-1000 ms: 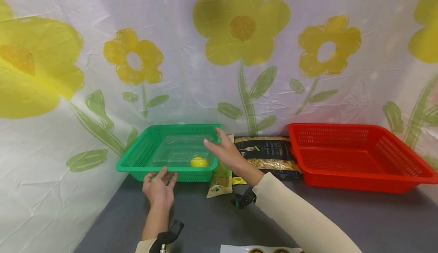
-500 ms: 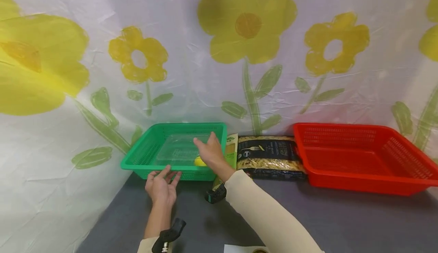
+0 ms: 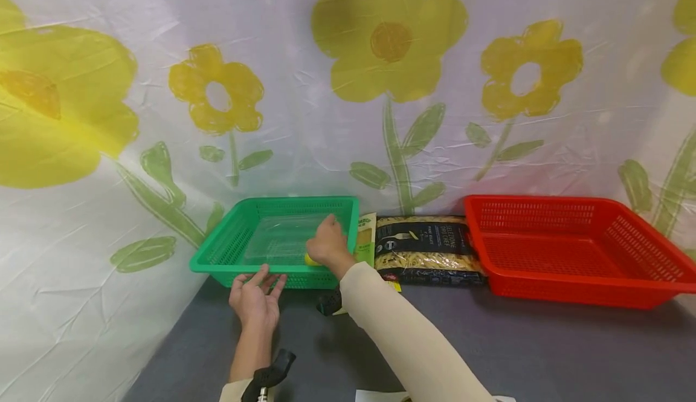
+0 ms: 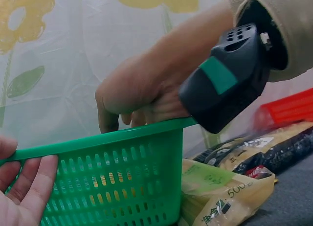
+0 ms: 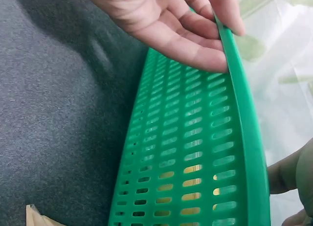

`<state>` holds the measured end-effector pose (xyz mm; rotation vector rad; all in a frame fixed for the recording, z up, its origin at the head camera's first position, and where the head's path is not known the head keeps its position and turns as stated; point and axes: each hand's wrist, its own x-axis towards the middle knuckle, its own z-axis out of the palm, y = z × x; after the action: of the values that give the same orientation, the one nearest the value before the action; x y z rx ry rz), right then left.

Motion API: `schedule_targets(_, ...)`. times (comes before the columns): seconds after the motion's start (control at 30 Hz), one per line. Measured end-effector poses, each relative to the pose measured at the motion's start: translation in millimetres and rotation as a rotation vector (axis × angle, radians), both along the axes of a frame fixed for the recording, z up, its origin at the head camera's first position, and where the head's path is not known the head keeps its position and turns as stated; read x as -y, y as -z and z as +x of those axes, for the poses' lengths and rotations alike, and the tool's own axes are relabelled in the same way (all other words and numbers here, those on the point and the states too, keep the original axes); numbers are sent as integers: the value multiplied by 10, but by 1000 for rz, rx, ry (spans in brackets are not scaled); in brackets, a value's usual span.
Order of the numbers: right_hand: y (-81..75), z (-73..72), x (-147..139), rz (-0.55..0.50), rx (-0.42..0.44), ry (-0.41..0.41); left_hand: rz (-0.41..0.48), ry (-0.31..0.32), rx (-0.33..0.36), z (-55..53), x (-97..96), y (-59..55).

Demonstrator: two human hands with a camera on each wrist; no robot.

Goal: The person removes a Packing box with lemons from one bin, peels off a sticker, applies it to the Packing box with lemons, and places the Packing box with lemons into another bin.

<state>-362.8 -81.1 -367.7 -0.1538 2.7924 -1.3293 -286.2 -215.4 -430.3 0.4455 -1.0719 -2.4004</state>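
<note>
In the head view, a green plastic basket (image 3: 217, 268) stands at the back left of the table. My left hand (image 3: 255, 302) holds its front rim, thumb on top and fingers underneath; the right wrist view shows this left hand (image 5: 171, 33) up close. My right hand (image 3: 328, 246) reaches down inside the basket's front right part, over a round yellow thing (image 3: 310, 260) it mostly covers. The left wrist view shows the right hand (image 4: 134, 91) bent over the rim, fingertips hidden behind the wall. A clear plastic container (image 3: 274, 240) lies in the basket.
A red basket (image 3: 576, 287) stands at the right. Between the baskets lie a pasta bag (image 3: 424, 248) and a green-and-tan packet (image 4: 234, 187) against the green basket's right side. A white printed sheet (image 3: 375, 396) shows at the bottom edge. A flowered curtain hangs behind.
My right hand has moved left and down from above the basket's right rim into it, its fingers bending downward over the yellow thing. My left hand keeps its hold on the rim.
</note>
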Motion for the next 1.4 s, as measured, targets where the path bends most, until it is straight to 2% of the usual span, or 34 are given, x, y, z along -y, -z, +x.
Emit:
schedule_targets(0.57, 26, -47, 6, 13, 14, 49, 21, -18, -6, -16, -59, 10)
schedule_targets(0.73, 43, -75, -10, 27, 33, 21, 30, -22, -7, -14, -73, 20)
schedule_targets(0.83, 59, -80, -34, -42, 39, 5, 30, -22, -6, -14, -80, 30)
schedule_targets(0.97, 64, -67, -80, -205, 32, 18, 30, -18, -10, -15, -87, 35)
schedule_targets(1.1, 46, -41, -106, -279, -8, 63, 23, -17, -8, -13, -79, 30)
schedule_targets(1.3, 8, -12, -104, -491, -7, 132, 38, -10, -19, -2, -21, 22)
schedule_targets(1.4, -25, 8, -120, -520, -38, 177, 47, -1, -22, 17, 17, 23)
